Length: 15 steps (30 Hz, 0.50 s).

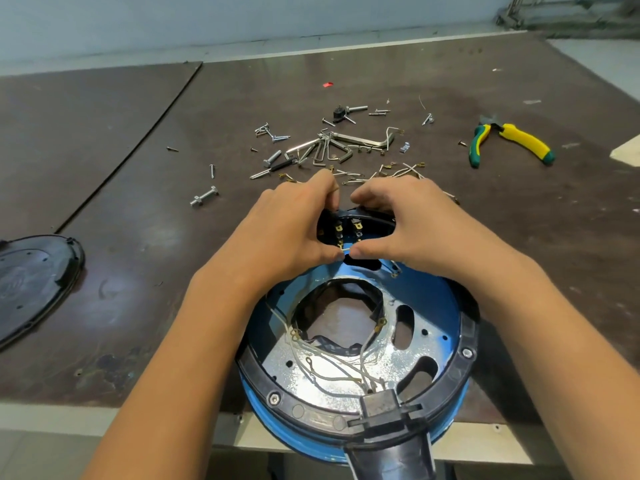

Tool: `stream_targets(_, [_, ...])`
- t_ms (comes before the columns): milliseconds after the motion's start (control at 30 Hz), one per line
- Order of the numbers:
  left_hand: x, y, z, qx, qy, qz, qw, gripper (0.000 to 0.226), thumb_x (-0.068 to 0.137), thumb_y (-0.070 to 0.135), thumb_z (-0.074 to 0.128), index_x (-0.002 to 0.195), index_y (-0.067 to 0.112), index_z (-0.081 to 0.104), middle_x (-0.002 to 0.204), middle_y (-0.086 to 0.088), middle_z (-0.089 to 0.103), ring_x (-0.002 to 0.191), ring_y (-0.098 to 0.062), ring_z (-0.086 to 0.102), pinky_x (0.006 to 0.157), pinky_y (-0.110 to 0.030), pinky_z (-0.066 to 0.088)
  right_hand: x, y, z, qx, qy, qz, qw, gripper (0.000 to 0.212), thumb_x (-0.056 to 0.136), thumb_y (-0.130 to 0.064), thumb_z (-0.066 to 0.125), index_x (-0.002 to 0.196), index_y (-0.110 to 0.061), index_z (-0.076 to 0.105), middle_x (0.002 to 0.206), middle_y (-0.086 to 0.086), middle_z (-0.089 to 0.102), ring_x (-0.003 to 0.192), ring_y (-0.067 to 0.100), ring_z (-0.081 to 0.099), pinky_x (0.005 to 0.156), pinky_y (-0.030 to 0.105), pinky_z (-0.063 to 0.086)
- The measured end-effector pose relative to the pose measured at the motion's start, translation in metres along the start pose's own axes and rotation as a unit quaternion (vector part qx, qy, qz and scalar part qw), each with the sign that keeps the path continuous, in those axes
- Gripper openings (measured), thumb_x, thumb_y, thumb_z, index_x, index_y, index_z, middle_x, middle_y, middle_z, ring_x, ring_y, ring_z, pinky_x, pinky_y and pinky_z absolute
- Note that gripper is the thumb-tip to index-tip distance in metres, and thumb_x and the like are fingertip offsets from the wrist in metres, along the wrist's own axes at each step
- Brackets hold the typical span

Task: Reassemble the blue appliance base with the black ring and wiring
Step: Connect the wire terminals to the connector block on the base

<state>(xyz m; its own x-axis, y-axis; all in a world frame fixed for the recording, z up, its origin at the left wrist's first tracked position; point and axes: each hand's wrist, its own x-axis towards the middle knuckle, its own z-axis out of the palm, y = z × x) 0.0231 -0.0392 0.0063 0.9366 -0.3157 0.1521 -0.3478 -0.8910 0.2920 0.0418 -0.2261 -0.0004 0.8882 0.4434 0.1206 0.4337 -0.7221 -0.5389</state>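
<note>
The blue appliance base [429, 306] lies upside down at the table's near edge, its silver inner plate showing. A black ring [464, 355] runs round its rim with screws in it. Several pale wires [332, 372] with brass terminals fan across the plate from a black socket block [381, 403] at the near side. At the far side sit brass switch terminals [348, 230]. My left hand [294, 230] and my right hand [405, 230] meet over them, fingers curled over the far rim. Both thumbs pinch a small wire terminal [345, 250] between them.
A black oval cover [34, 282] lies at the left edge. Scattered bolts, screws and hex keys [322, 147] lie beyond my hands. Yellow and green pliers [509, 142] lie at the right. The table's near edge runs under the base.
</note>
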Motion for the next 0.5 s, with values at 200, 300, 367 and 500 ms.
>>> stream_targets(200, [0.0, -0.0036, 0.0021, -0.077, -0.013, -0.066, 0.995, 0.071, 0.057, 0.041, 0.092, 0.112, 0.031, 0.048, 0.112, 0.011, 0.063, 0.102, -0.016, 0.061, 0.086, -0.044, 0.053, 0.0031, -0.0015, 0.0099, -0.058, 0.005, -0.006, 0.998, 0.051, 0.076, -0.042, 0.081, 0.12, -0.028, 0.06, 0.117, -0.005, 0.065, 0.109, 0.018, 0.059, 0.089, 0.04, 0.05])
stream_targets(300, [0.0003, -0.0044, 0.0041, -0.059, -0.021, -0.062, 0.996, 0.083, 0.057, 0.049, 0.09, 0.127, 0.033, 0.048, 0.118, 0.011, 0.064, 0.108, -0.016, 0.061, 0.089, -0.045, 0.053, 0.0035, -0.0019, 0.0103, -0.06, 0.005, -0.011, 0.998, 0.05, 0.078, -0.04, 0.08, 0.121, -0.026, 0.06, 0.116, -0.003, 0.064, 0.107, 0.02, 0.059, 0.088, 0.041, 0.051])
stream_targets(367, [0.0001, -0.004, 0.0055, -0.033, -0.023, -0.057, 0.998, 0.089, 0.058, 0.057, 0.086, 0.134, 0.035, 0.045, 0.122, 0.011, 0.063, 0.113, -0.017, 0.06, 0.09, -0.045, 0.052, 0.0037, -0.0017, 0.0108, -0.064, 0.001, -0.017, 0.998, 0.051, 0.08, -0.039, 0.079, 0.125, -0.025, 0.059, 0.118, -0.001, 0.064, 0.108, 0.021, 0.06, 0.088, 0.041, 0.052])
stream_targets(500, [0.0008, -0.0044, 0.0052, -0.009, -0.018, -0.047, 0.999, 0.085, 0.063, 0.06, 0.082, 0.137, 0.039, 0.047, 0.126, 0.013, 0.064, 0.117, -0.014, 0.059, 0.092, -0.043, 0.051, 0.0025, -0.002, 0.0109, -0.071, -0.004, -0.025, 0.997, 0.052, 0.083, -0.038, 0.076, 0.13, -0.023, 0.057, 0.121, 0.0, 0.063, 0.109, 0.021, 0.06, 0.09, 0.042, 0.052])
